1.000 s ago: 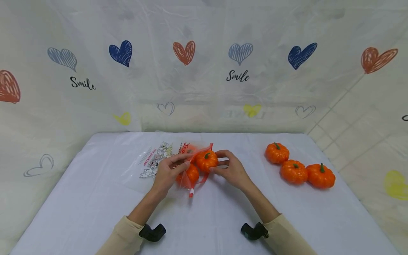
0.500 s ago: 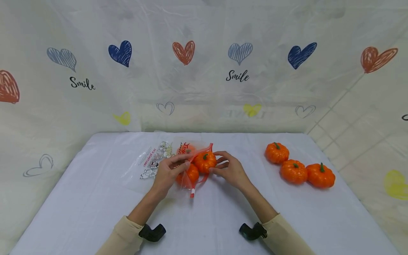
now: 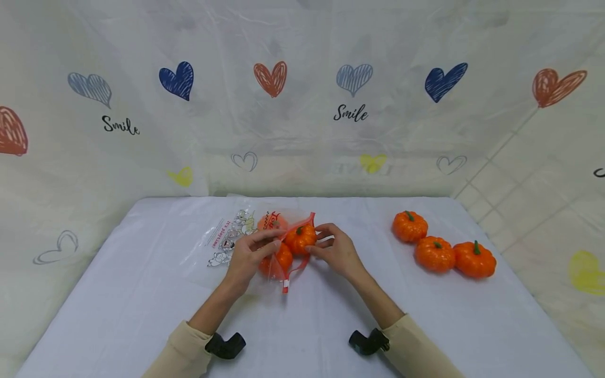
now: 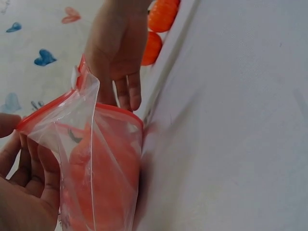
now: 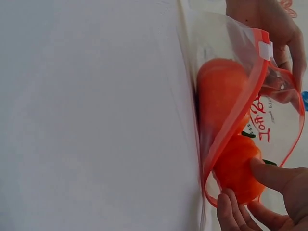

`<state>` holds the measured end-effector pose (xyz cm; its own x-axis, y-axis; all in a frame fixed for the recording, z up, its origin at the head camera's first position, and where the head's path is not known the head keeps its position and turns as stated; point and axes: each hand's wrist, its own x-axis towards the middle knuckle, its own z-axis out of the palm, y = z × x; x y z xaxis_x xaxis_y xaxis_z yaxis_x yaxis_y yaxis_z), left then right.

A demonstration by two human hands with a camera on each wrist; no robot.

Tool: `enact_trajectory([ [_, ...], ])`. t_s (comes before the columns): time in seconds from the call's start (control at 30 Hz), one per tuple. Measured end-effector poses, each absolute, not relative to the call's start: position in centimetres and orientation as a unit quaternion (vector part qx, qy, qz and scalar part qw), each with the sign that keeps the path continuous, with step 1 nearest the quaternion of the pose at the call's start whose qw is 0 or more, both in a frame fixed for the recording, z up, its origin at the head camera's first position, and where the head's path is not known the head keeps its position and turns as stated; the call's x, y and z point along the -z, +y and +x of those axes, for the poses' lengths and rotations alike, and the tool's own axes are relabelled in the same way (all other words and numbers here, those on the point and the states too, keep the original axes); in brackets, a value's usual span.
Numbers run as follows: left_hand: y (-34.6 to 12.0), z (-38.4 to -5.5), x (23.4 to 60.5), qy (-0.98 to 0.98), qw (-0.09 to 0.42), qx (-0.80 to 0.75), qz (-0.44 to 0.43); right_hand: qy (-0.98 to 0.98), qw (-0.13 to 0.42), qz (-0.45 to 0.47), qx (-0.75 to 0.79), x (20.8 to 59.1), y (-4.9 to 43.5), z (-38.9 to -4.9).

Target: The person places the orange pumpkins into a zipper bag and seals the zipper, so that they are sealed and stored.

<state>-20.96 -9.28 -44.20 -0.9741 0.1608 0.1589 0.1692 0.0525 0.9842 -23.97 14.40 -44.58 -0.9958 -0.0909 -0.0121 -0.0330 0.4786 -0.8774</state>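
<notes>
A clear zip bag with a red slider edge [image 3: 285,282] and printed cartoon figures lies on the table. My left hand [image 3: 248,258] pinches the rim of its mouth between thumb and finger, holding it apart. My right hand [image 3: 339,253] grips a small orange pumpkin [image 3: 300,242] with a green stem. In the right wrist view this pumpkin [image 5: 238,168] sits within the bag's red-rimmed mouth. Another pumpkin [image 3: 282,258] lies inside the bag, touching or close to it. Farther back, an orange shape [image 3: 271,221] shows through the printed plastic, partly hidden.
Three more orange pumpkins stand at the right of the table: one at the back [image 3: 409,227], one in the middle [image 3: 435,254] and one at the far right [image 3: 475,260]. A white cloth [image 3: 142,273] covers the table. Behind it hangs a heart-printed curtain [image 3: 302,126].
My right hand has moved a little left, bringing the pumpkin farther into the bag's mouth. My left hand keeps its hold on the rim. The three pumpkins at the right stay put.
</notes>
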Motion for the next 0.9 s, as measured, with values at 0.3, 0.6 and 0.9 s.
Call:
enact_trajectory([
  [0.3, -9.4, -21.1, 44.1, -0.718, -0.001, 0.686, -0.117, 0.866, 0.026, -0.026, 0.499, 44.7, 13.8, -24.1],
  [0.6, -9.4, -20.8, 43.8, -0.713, -0.002, 0.691, -0.117, 0.865, 0.028, -0.013, 0.501, 44.8, 13.2, -24.3],
  [0.9, -9.5, -20.9, 43.7, -0.710, -0.002, 0.694, -0.119, 0.851, 0.029, -0.013, 0.524, 44.7, 12.9, -24.3],
])
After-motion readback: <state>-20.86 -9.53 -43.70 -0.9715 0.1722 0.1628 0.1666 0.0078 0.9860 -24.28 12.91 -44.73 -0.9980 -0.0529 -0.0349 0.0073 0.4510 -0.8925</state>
